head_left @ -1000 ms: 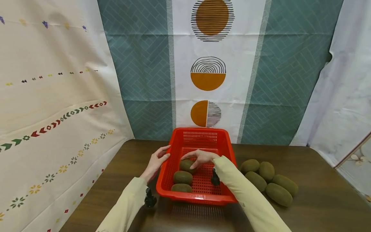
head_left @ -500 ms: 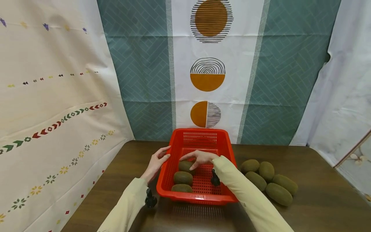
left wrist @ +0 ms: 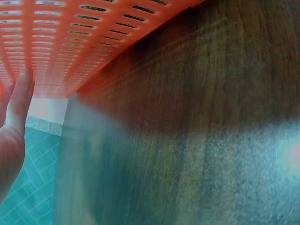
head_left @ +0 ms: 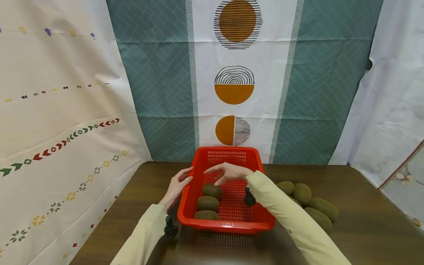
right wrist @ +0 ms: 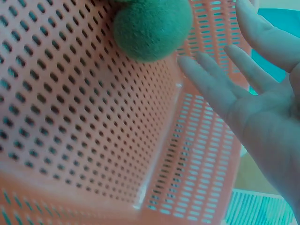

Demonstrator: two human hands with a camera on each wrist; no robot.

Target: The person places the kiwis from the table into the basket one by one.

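A red slotted basket (head_left: 228,225) stands on the dark wooden table (head_left: 364,228). Three brown-green kiwis lie in a row along its left side, the farthest kiwi (head_left: 212,191) (right wrist: 152,28) just below my right hand. My right hand (head_left: 221,176) (right wrist: 225,89) hovers over it with fingers spread, holding nothing. My left hand (head_left: 185,176) rests with straight fingers (left wrist: 18,101) against the outside of the basket's left wall (left wrist: 70,42). The other two kiwis (head_left: 208,203) sit nearer the front rim.
Several more kiwis (head_left: 302,194) lie in a cluster on the table right of the basket, partly behind my right sleeve (head_left: 291,224). Patterned curtains hang close behind and to the left. Bare wood (left wrist: 211,140) lies left and in front of the basket.
My right hand has let go of the farthest kiwi and risen a little above it, fingers spreading. The left hand stays on the basket's side.
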